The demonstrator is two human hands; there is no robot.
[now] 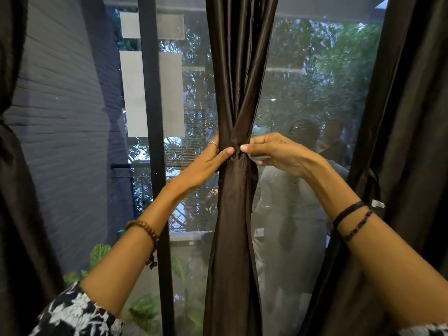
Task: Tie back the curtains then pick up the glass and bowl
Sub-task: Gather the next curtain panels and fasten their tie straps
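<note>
A dark brown curtain [236, 76] hangs gathered into a narrow bunch in front of the window. A tie-back of the same fabric [236, 147] cinches it at mid height, and a loose end hangs at its right. My left hand [208, 161] grips the bunch from the left, thumb pressed on the tie. My right hand [274, 151] pinches the knot from the right with thumb and forefinger. No glass or bowl is in view.
A black window frame post [155, 141] stands left of the bunch. Further dark curtains hang at the far left [17, 190] and at the right [400, 141]. Behind the pane are trees, a grey wall and green plants [101, 253].
</note>
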